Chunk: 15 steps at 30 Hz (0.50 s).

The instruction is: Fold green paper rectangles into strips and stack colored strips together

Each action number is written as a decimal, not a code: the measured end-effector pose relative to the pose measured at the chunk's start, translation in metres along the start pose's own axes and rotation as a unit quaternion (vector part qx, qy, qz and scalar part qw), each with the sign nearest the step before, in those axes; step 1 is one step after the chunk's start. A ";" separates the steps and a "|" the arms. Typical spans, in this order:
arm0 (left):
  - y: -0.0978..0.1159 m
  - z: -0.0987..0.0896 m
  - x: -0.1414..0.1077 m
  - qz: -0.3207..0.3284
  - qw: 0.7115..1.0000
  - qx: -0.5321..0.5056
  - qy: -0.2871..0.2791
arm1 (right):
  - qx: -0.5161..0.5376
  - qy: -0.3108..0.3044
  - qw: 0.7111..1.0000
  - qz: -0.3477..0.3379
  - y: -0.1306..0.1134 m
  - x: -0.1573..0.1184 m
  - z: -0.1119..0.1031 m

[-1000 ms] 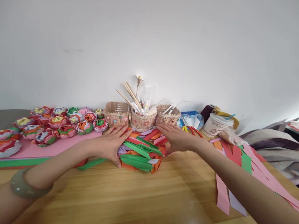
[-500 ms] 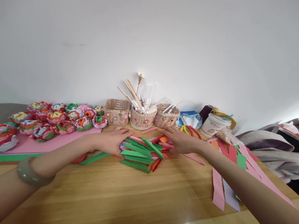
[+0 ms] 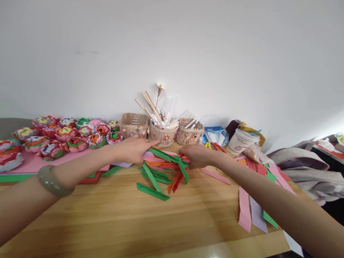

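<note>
A loose pile of folded paper strips [image 3: 162, 173] in green, red, orange and pink lies on the table between my hands. My left hand [image 3: 133, 148] rests against the pile's left and far side, fingers stretched out over its edge. At the right end my right hand [image 3: 195, 155] has its fingers curled down into the strips; the fingertips are hidden. One green strip [image 3: 153, 192] lies apart at the near side of the pile. Near my right hand lies a flat pink strip [image 3: 216, 176].
Layered paper flowers [image 3: 66, 133] stand on coloured sheets at the left. Behind the pile are an open basket [image 3: 134, 126], one with sticks and pens [image 3: 164, 134], and another [image 3: 189, 131]. Scissors [image 3: 219, 147], a white cup [image 3: 241, 141] and long paper strips [image 3: 244, 208] are at the right.
The pile has loosened and spread, with green strips slipping toward the near side. My right hand's fingers have curled in, and my left hand has shifted slightly up and away.
</note>
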<state>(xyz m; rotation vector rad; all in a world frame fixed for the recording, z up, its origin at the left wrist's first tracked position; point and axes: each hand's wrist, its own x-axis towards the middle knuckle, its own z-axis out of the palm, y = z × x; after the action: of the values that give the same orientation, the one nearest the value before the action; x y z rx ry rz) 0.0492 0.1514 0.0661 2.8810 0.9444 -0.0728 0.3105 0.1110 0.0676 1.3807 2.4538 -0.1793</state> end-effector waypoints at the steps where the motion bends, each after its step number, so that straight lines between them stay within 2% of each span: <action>1: 0.001 -0.003 0.000 -0.002 1.000 -0.007 0.009 | 0.010 0.005 1.000 0.007 0.003 -0.002 0.000; 8: 0.003 -0.029 -0.001 -0.053 0.996 -0.053 0.044 | 0.114 0.077 0.986 0.097 0.018 -0.005 -0.016; 15: -0.006 -0.040 -0.005 -0.035 0.996 -0.077 0.041 | 0.233 0.130 0.954 0.137 0.023 -0.016 -0.034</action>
<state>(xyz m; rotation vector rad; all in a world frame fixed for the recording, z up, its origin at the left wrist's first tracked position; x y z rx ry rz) 0.0421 0.1574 0.1055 2.7282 1.0157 0.1089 0.3304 0.1195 0.1062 2.0433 2.4861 -0.5736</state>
